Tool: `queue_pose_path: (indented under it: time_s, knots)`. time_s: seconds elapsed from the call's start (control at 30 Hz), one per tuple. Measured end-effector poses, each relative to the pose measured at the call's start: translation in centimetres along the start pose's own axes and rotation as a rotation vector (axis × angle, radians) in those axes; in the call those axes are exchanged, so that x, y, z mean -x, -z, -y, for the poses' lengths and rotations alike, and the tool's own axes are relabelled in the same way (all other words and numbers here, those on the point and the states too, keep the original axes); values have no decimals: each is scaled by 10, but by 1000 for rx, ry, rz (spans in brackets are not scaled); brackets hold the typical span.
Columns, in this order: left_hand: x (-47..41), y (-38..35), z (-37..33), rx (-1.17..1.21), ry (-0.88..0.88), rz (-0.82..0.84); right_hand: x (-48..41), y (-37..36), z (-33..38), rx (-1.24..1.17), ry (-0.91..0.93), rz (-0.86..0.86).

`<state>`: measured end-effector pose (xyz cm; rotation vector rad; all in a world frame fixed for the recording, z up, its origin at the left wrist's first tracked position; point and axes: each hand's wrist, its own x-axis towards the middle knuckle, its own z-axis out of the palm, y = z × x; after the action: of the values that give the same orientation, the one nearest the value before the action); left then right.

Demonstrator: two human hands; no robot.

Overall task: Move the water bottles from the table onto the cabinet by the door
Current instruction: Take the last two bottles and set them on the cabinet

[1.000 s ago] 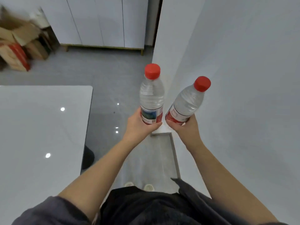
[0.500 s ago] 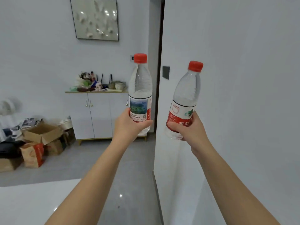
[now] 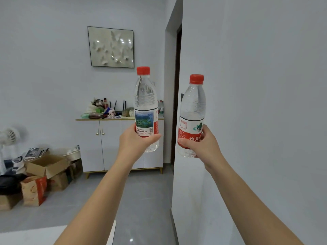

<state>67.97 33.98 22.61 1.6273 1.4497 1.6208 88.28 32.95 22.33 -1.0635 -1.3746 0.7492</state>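
Note:
Both my arms reach forward, each with a clear water bottle held upright by its lower half. My left hand (image 3: 135,141) grips the left water bottle (image 3: 146,98), red-capped with a landscape label. My right hand (image 3: 206,145) grips the right water bottle (image 3: 193,103), red-capped with a red and white label. Ahead, against the far wall, stands the white cabinet (image 3: 109,144) with gold handles, next to a dark doorway (image 3: 177,85). Its top is crowded at the left and middle with bags and small items, and another bottle (image 3: 160,107) stands at its right end.
A white wall (image 3: 256,121) runs close along my right side. Cardboard boxes (image 3: 46,167), a paper bag (image 3: 34,190) and a white fan (image 3: 8,137) clutter the floor at the left. The white table's corner (image 3: 35,236) shows at bottom left. Grey floor leads to the cabinet.
My view has lifted from the table and floor to the far wall and cabinet. Both bottles stay in my hands and have gone from tilted to upright. The cabinet looks nearer.

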Motion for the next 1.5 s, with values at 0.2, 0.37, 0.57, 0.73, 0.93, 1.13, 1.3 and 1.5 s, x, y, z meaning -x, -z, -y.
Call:
queue_pose_path:
  time_s: [0.2, 0.37, 0.57, 0.73, 0.93, 1.13, 1.3, 1.5]
  knots:
    - [-32, 11, 9, 30, 7, -13, -28, -18, -6, -42, 2, -32]
    - [-57, 12, 27, 85, 26, -6, -55, -30, -19, -79, 5, -43]
    - [-99, -9, 62, 125, 60, -24, -106, -52, -51, -118, -21, -16]
    - [-157, -38, 95, 128, 44, -22, -173, -76, -83, -139, -8, -5]
    - [-252, -71, 125, 137, 21, -47, -280, -103, -118, -114, 1, -25]
    - [-325, -106, 157, 151, 5, -84, -362, -121, -146, -110, 32, -14]
    - [-381, -128, 183, 180, 32, -125, -416, -135, -170, -111, 25, -26]
    - [-453, -150, 224, 203, 60, -116, -486, -157, -203, -121, 4, -43]
